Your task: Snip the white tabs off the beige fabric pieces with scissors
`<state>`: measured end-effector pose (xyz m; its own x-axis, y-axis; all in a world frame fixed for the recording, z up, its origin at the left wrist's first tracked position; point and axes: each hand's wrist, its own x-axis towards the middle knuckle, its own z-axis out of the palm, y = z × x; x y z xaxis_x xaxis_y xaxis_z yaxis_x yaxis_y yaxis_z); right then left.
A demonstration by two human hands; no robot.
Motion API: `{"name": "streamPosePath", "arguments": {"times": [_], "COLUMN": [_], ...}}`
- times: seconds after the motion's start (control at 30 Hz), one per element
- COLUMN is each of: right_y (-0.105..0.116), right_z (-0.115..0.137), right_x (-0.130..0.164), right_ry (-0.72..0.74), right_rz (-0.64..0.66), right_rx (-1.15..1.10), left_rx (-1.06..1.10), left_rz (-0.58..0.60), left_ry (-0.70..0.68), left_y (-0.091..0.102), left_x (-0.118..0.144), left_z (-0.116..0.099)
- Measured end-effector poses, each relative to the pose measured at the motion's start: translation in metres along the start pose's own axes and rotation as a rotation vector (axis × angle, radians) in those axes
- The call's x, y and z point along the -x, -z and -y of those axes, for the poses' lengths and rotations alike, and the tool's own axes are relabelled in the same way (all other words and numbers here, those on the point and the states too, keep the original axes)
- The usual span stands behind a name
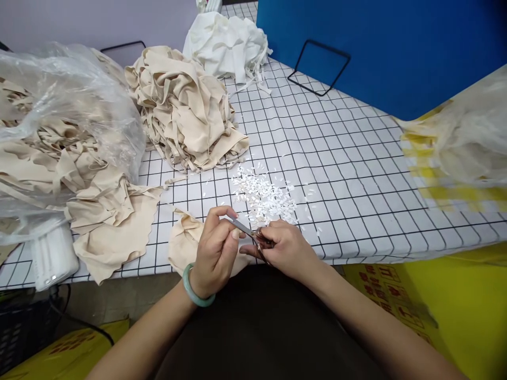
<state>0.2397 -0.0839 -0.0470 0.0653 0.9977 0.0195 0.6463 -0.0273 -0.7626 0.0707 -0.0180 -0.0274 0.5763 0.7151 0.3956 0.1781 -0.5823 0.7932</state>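
My right hand (288, 248) grips a pair of scissors (244, 228) by the handles, with the blades pointing up and left. The blade tips reach the fingers of my left hand (217, 248), which is closed, with a green bangle on its wrist. A beige fabric piece (184, 240) shows on both sides of my left hand, which holds it; the exact pinch point is hidden behind the fingers. Just beyond both hands, small white snippets (271, 198) lie scattered in a heap on the checked tablecloth (336, 174).
A tall pile of beige fabric pieces (182, 105) stands at the back left, with white fabric pieces (227, 45) behind it. Further left is a clear plastic bag (114, 121) of beige pieces. A white device (53, 256) sits at the front edge. A blue board (376, 47) stands behind.
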Motion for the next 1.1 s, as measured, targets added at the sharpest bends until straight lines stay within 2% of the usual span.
{"name": "streamPosePath", "arguments": {"times": [0.2, 0.3, 0.37, 0.4, 0.5, 0.57, 0.6, 0.67, 0.73, 0.83, 0.93, 1.0, 1.1], "right_y": [0.008, 0.017, 0.020, 0.019, 0.012, 0.003, -0.001, -0.012, -0.025, -0.050, -0.073, -0.078, -0.070], "right_z": [-0.008, -0.012, -0.013, -0.012, -0.007, -0.004, -0.002, 0.005, 0.018, 0.044, 0.064, 0.068, 0.063], "right_x": [-0.003, -0.002, -0.001, 0.000, 0.002, 0.001, 0.000, -0.004, -0.012, -0.029, -0.049, -0.061, -0.077], "right_ry": [-0.355, -0.339, -0.322, -0.327, -0.318, -0.268, -0.240, -0.197, -0.160, -0.089, -0.051, -0.067, -0.103], "right_rz": [-0.021, -0.038, -0.023, -0.018, -0.059, -0.077, -0.070, -0.048, -0.018, 0.000, 0.023, 0.054, 0.090], "right_rx": [-0.280, -0.243, -0.143, -0.093, 0.007, 0.013, 0.000, -0.050, -0.131, -0.314, -0.520, -0.664, -0.871], "left_rx": [0.010, 0.061, 0.070, 0.044, -0.202, -0.422, -0.509, -0.603, -0.615, -0.528, -0.280, -0.133, 0.032], "left_rz": [-0.023, 0.084, 0.157, 0.147, -0.043, -0.093, -0.042, 0.137, 0.289, 0.381, 0.451, 0.496, 0.579], "left_ry": [0.055, 0.060, 0.082, 0.102, 0.128, 0.108, 0.100, 0.092, 0.087, 0.122, 0.311, 0.472, 0.617], "left_y": [-0.002, 0.006, 0.018, 0.027, 0.062, 0.085, 0.095, 0.109, 0.116, 0.124, 0.136, 0.147, 0.159], "left_x": [0.002, 0.008, 0.012, 0.014, 0.018, 0.017, 0.014, 0.006, -0.005, -0.023, -0.033, -0.034, -0.027], "left_z": [0.002, 0.001, 0.004, 0.008, 0.035, 0.060, 0.073, 0.091, 0.096, 0.072, 0.032, 0.013, 0.003]}}
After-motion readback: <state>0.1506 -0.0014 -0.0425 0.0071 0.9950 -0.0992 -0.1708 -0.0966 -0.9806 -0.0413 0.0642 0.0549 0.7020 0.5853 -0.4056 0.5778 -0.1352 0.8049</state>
